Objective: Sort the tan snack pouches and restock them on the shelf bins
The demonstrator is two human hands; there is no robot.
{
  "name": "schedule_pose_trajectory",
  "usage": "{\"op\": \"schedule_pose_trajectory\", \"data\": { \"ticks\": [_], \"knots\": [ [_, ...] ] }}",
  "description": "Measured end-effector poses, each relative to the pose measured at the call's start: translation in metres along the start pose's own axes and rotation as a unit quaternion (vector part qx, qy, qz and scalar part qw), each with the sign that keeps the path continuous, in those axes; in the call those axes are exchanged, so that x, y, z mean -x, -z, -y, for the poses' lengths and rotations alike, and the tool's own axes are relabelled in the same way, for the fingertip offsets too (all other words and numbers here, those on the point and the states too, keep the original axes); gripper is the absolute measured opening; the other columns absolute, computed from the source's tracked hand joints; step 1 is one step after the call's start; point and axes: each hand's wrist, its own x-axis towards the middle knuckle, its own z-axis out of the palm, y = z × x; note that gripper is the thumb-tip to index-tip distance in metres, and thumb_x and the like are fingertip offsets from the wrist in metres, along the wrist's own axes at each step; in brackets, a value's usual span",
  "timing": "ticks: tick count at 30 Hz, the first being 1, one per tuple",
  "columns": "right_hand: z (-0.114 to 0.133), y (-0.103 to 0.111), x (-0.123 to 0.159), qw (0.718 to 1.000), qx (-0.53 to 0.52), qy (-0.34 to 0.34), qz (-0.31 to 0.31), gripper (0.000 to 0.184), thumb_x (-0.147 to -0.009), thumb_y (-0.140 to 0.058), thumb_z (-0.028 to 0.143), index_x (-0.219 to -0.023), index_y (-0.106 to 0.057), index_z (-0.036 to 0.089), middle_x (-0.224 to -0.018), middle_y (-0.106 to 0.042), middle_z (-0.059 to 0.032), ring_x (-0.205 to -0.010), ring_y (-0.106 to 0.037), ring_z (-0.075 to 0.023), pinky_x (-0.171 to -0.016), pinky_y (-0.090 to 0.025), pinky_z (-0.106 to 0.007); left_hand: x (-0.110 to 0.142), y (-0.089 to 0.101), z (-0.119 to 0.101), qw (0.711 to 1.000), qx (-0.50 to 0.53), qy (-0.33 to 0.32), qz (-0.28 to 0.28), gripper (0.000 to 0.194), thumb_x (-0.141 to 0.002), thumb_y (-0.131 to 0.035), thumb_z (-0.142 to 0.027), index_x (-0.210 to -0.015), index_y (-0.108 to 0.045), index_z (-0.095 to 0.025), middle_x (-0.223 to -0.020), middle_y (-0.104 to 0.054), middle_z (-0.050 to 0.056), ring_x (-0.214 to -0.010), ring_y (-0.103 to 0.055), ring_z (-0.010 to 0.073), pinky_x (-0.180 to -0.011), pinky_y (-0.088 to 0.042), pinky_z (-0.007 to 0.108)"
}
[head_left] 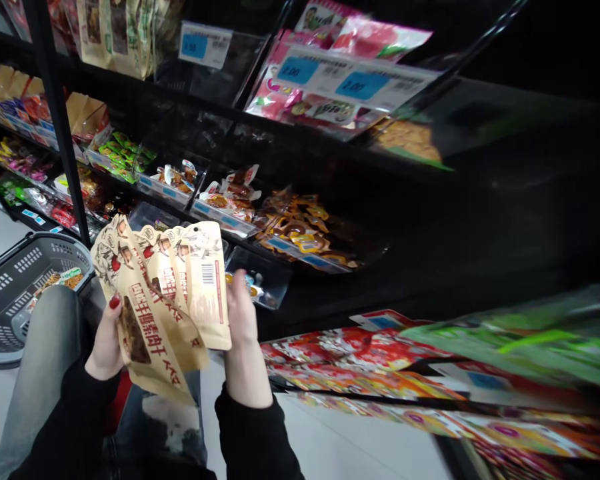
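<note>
Both of my hands hold a fanned bunch of tan snack packets (165, 300) with red print and cartoon faces. My left hand (106, 343) grips the bunch from the left, thumb with a red nail on the front. My right hand (243, 333) supports the packets from behind on the right, its fingers closed against the backmost packet with the barcode. Black sleeves cover both wrists. The packets are held up in front of the low shelves.
A dark grey shopping basket (10, 287) with a packet inside sits at the left beside my knee in grey jeans (45, 360). Black shelves (290, 133) with snack bags and blue price tags (360, 83) fill the view ahead. Red and green packets (430, 360) lie low on the right.
</note>
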Motion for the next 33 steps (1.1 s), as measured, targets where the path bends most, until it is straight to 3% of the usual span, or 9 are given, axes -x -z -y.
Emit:
{"op": "schedule_pose_trajectory", "data": {
  "ticks": [5, 10, 15, 18, 22, 24, 29, 31, 33],
  "knots": [
    [-0.008, -0.001, 0.015, 0.998, -0.019, -0.058, -0.032, 0.052, -0.06, -0.076, 0.058, -0.094, -0.071, 0.019, -0.099, -0.075, -0.0071, -0.101, -0.067, -0.0303, -0.097, -0.048, -0.045, -0.004, 0.002, -0.001, 0.996, 0.001, 0.072, 0.042, 0.034, -0.061, -0.081, -0.042, -0.087, -0.071, -0.021, -0.1, -0.076, 0.004, -0.125, -0.053, 0.0308, -0.106, -0.043, 0.039],
    [-0.015, -0.005, 0.011, 0.997, 0.007, -0.08, 0.001, 0.051, -0.064, -0.071, 0.06, -0.092, -0.073, 0.018, -0.095, -0.076, -0.0073, -0.101, -0.066, -0.0309, -0.099, -0.046, -0.046, -0.012, 0.014, -0.004, 0.983, 0.011, 0.163, 0.079, 0.033, -0.058, -0.083, -0.042, -0.078, -0.071, -0.019, -0.093, -0.077, 0.005, -0.118, -0.058, 0.0316, -0.106, -0.043, 0.04],
    [-0.024, -0.007, 0.003, 0.995, 0.091, -0.046, 0.021, 0.04, -0.074, -0.062, 0.053, -0.093, -0.071, 0.02, -0.097, -0.074, -0.0049, -0.104, -0.062, -0.0283, -0.099, -0.043, -0.045, -0.011, 0.014, -0.003, 0.978, 0.005, 0.195, 0.071, 0.034, -0.06, -0.082, -0.036, -0.084, -0.07, -0.016, -0.095, -0.077, 0.008, -0.117, -0.06, 0.0321, -0.104, -0.044, 0.04],
    [-0.022, -0.002, 0.004, 0.984, 0.17, 0.023, -0.038, 0.043, -0.082, -0.049, 0.055, -0.099, -0.067, 0.02, -0.102, -0.069, -0.0073, -0.103, -0.059, -0.0263, -0.097, -0.042, -0.044, -0.01, 0.01, 0.001, 0.983, 0.021, 0.18, 0.028, 0.034, -0.066, -0.076, -0.034, -0.093, -0.068, -0.015, -0.097, -0.076, 0.008, -0.116, -0.06, 0.0312, -0.102, -0.046, 0.039],
    [0.006, -0.004, 0.031, 0.908, 0.282, 0.246, -0.187, 0.038, -0.087, -0.044, 0.051, -0.109, -0.057, 0.023, -0.103, -0.058, -0.0068, -0.091, -0.054, -0.0213, -0.084, -0.043, -0.039, -0.008, 0.003, 0.005, 0.987, 0.024, 0.156, -0.02, 0.03, -0.069, -0.073, -0.036, -0.09, -0.069, -0.016, -0.087, -0.077, 0.006, -0.109, -0.065, 0.0298, -0.097, -0.05, 0.037],
    [0.024, -0.017, 0.051, 0.872, 0.365, 0.312, -0.098, 0.029, -0.086, -0.05, 0.05, -0.096, -0.058, 0.024, -0.091, -0.057, -0.0048, -0.083, -0.051, -0.0207, -0.076, -0.041, -0.036, -0.007, -0.002, 0.007, 0.99, 0.002, 0.143, -0.017, 0.031, -0.067, -0.074, -0.039, -0.086, -0.069, -0.015, -0.085, -0.077, 0.007, -0.105, -0.067, 0.0311, -0.094, -0.052, 0.038],
    [0.041, -0.055, 0.067, 0.749, 0.601, 0.263, -0.087, 0.03, -0.076, -0.066, 0.05, -0.082, -0.058, 0.022, -0.073, -0.06, -0.0056, -0.077, -0.047, -0.0244, -0.07, -0.031, -0.037, -0.003, -0.01, 0.011, 0.996, -0.058, 0.062, 0.008, 0.038, -0.072, -0.072, -0.04, -0.098, -0.069, -0.013, -0.094, -0.076, 0.009, -0.105, -0.066, 0.0318, -0.092, -0.052, 0.04],
    [0.04, -0.058, 0.06, 0.764, 0.605, 0.216, -0.06, 0.023, -0.081, -0.061, 0.041, -0.07, -0.053, 0.022, -0.068, -0.057, -0.0039, -0.076, -0.045, -0.0228, -0.068, -0.03, -0.035, -0.003, -0.009, 0.01, 0.996, -0.083, 0.033, 0.011, 0.039, -0.075, -0.071, -0.041, -0.103, -0.069, -0.013, -0.098, -0.076, 0.009, -0.106, -0.065, 0.0309, -0.093, -0.051, 0.039],
    [0.039, -0.056, 0.054, 0.816, 0.548, 0.185, -0.014, 0.027, -0.084, -0.055, 0.032, -0.062, -0.044, 0.022, -0.063, -0.051, -0.0002, -0.07, -0.043, -0.0186, -0.065, -0.031, -0.031, -0.003, -0.005, 0.009, 0.996, -0.088, 0.012, 0.026, 0.045, -0.075, -0.071, -0.047, -0.107, -0.068, -0.015, -0.102, -0.075, 0.009, -0.108, -0.065, 0.0303, -0.093, -0.051, 0.039]
  ]
}}
